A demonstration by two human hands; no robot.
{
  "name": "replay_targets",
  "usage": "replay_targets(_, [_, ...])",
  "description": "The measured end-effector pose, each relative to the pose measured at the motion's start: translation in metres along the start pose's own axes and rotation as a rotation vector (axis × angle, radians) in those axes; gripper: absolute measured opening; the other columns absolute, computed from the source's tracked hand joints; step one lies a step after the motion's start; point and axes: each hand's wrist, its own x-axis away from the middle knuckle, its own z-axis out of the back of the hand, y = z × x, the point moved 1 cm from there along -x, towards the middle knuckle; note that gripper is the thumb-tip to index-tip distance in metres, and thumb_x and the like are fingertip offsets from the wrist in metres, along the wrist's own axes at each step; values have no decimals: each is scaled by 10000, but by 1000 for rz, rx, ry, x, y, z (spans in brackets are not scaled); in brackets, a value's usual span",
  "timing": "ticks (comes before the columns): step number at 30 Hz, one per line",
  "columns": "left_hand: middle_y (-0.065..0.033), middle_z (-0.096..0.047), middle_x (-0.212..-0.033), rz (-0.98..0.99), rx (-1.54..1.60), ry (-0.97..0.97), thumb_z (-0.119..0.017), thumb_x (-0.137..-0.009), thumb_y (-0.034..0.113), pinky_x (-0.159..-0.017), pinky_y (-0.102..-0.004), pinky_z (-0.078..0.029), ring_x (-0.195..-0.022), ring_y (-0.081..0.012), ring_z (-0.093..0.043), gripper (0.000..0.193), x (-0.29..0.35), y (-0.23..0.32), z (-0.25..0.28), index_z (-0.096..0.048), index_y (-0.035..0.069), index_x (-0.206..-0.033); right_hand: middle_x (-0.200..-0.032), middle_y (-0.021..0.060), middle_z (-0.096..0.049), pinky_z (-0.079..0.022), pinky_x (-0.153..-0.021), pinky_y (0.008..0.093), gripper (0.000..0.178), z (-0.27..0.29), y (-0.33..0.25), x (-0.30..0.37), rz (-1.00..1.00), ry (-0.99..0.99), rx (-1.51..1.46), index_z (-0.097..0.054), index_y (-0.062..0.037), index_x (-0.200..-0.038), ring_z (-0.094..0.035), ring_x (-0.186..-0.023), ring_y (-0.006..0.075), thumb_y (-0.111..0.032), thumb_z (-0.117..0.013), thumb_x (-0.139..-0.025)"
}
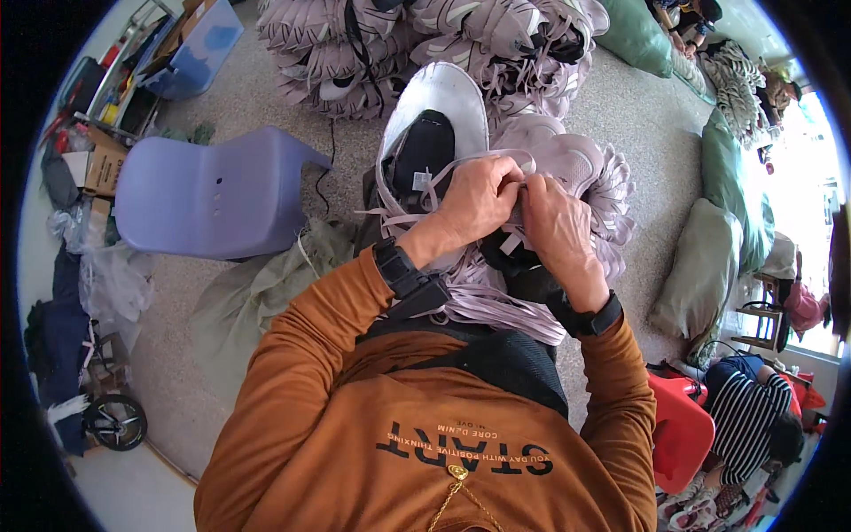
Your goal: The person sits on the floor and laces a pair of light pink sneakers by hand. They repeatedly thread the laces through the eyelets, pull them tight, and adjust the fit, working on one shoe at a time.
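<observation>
A pale pink shoe (515, 213) lies in front of the person's body, under both hands, its lacing part between them. A pale pink lace (477, 158) arcs just beyond the left hand (479, 197) toward the fingertips. The left thumb and finger are pinched together on the lace, as far as can be seen. The right hand (560, 232) bends its fingers down beside them; I cannot tell whether they grip lace or shoe. Black bands are on both wrists.

Just left of the hands is a white round-ended thing (439, 84) with a black piece (424, 151) in it. Loose laces (496, 312) gather on the near side, and more pale pink shoes (566, 161) lie just to the far right. Farther off stands a big pile of shoes (341, 58).

To the left are a purple chair (204, 191) and, far left, a blue bin (197, 55). On the right lie green sacks (700, 266); nearer stands a red chair (681, 439), beside a person in a striped top (749, 417).
</observation>
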Motion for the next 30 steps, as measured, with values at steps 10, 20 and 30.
replay_targets(10, [-140, -656, -825, -47, -77, 3, -671, -852, 25, -644, -392, -520, -740, -332, -670, 97, 8, 6, 4, -588, 21, -901, -672, 254, -565, -458, -585, 486, 201, 45, 86, 122, -387, -265, -260, -557, 16, -731, -605, -644, 431, -142, -604, -846])
replay_targets(20, [-140, -648, -872, -2, -136, -180, -693, -871, 84, -711, -419, -526, -815, -343, -666, 143, 0, 23, 15, -603, 28, -968, -715, 257, -599, -461, -637, 516, 238, -26, 142, 270, -737, -312, -230, -575, 11, -776, -603, -695, 452, -194, -638, -878])
replay_targets(30, [-123, -698, -800, -60, 75, -508, -616, -940, 101, -700, -327, -521, -751, -201, -669, 201, -51, 19, 4, -667, -9, -1100, -927, 151, -638, -506, -753, 369, 132, 5, 47, 79, -252, 298, -625, -611, 6, -1064, -640, -840, 291, -46, -619, -942])
